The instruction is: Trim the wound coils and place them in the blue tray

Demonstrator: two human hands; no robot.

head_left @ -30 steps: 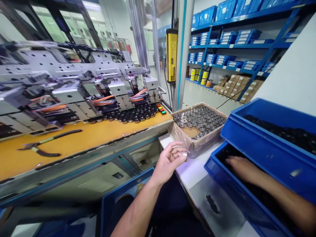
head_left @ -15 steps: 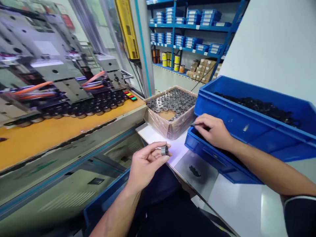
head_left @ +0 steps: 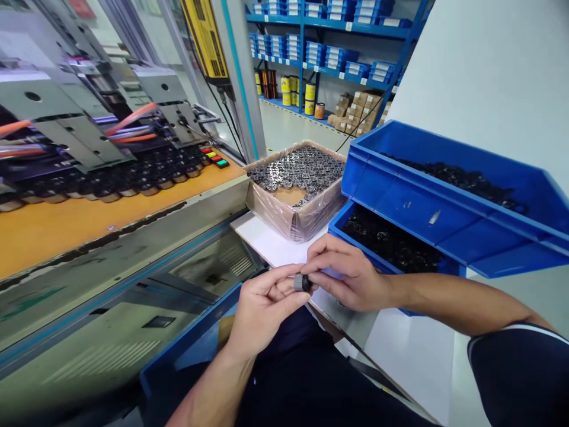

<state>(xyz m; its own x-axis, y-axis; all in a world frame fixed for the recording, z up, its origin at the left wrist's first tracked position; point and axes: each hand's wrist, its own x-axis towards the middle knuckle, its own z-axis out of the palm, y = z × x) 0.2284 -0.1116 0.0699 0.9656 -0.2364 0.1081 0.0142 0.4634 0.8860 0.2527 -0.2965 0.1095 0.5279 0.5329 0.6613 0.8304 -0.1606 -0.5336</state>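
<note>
Moved right hand (head_left: 349,273) from bin (head_left: 338,230) to left hand (head_left: 262,308) | gripping grey part (head_left: 299,283) left, pinching black end (head_left: 306,283) right | keep square

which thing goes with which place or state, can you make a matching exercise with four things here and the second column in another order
Things
1. small grey and black part
2. lower blue bin
3. plastic-wrapped box
4. row of coloured blocks

Places or states
A. partly beneath the upper blue bin
B. at the end of the orange-yellow worktop
C. in the left hand, close against the right hand
D. filled with small parts except for a bare patch near its front

Right pairs: 1-C, 2-A, 3-D, 4-B
</note>
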